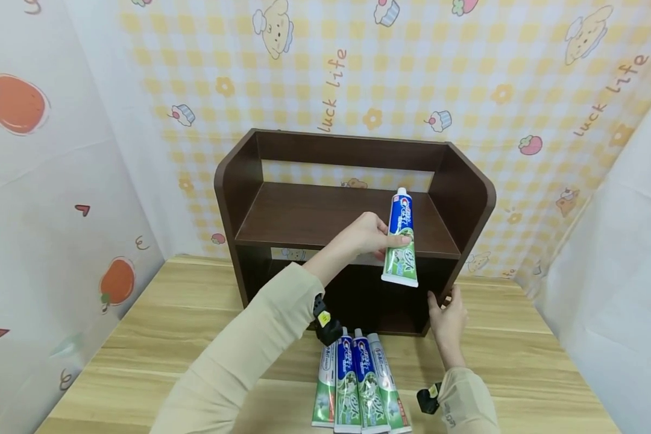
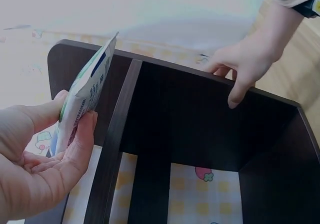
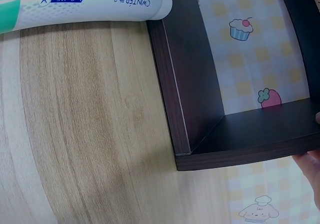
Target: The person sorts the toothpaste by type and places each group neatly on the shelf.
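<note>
My left hand (image 1: 370, 236) pinches a blue, white and green toothpaste tube (image 1: 401, 211), cap up, in front of the upper board of a dark brown two-tier shelf (image 1: 325, 211). In the left wrist view the same tube (image 2: 82, 97) is seen nearly edge-on between thumb and fingers. Lower down, my right hand (image 1: 449, 316) grips the shelf's right side panel, thumb on the inner face and the other fingers round the outside. The right wrist view shows just part of that hand (image 3: 311, 176) at its edge.
Several more toothpaste tubes (image 1: 347, 389) lie side by side on the wood-grain table (image 1: 141, 349), caps toward the shelf's lower front edge. Behind the shelf hangs a yellow checked cloth (image 1: 293, 90). White cloth walls (image 1: 613, 241) stand at both sides.
</note>
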`<state>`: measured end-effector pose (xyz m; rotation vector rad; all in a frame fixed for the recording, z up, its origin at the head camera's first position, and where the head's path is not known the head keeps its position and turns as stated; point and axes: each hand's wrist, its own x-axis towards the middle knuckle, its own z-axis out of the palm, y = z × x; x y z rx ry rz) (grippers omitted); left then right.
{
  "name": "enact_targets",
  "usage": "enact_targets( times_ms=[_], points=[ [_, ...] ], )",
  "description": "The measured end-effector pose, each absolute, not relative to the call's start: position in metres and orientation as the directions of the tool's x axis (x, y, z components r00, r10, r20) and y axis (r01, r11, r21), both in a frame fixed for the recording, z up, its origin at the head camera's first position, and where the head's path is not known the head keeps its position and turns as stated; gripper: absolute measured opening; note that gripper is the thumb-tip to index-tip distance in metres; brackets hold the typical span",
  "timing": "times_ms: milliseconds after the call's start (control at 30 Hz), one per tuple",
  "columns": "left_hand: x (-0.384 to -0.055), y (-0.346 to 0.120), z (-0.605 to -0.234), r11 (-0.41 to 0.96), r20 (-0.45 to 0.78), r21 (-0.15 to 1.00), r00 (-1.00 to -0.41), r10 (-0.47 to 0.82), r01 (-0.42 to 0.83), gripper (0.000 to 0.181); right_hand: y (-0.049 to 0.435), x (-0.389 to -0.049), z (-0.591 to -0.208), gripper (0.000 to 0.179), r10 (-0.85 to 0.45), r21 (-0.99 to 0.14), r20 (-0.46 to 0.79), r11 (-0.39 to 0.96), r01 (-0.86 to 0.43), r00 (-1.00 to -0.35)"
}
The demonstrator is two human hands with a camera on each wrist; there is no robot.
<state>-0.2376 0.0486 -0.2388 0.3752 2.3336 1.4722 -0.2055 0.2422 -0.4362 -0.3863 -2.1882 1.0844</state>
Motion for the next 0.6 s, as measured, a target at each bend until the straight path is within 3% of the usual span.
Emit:
enact_targets(
  times_ms=[233, 600],
  points=[
    [-0.255, 0.068, -0.237, 0.397, -0.111, 0.917, -0.925, 0.363, 0.046, 0.038, 0.243, -0.207, -0.434, 0.019, 0.508, -0.774, 0.460, 0.631, -0.049, -0.728],
    [-0.281, 0.096, -0.244, 0.361, -0.159, 0.931, -0.954, 0.253, -0.059, 0.039, 0.241, -0.202, -0.440, 0.020, 0.493, -0.770, 0.452, 0.636, -0.047, -0.743]
  ],
)
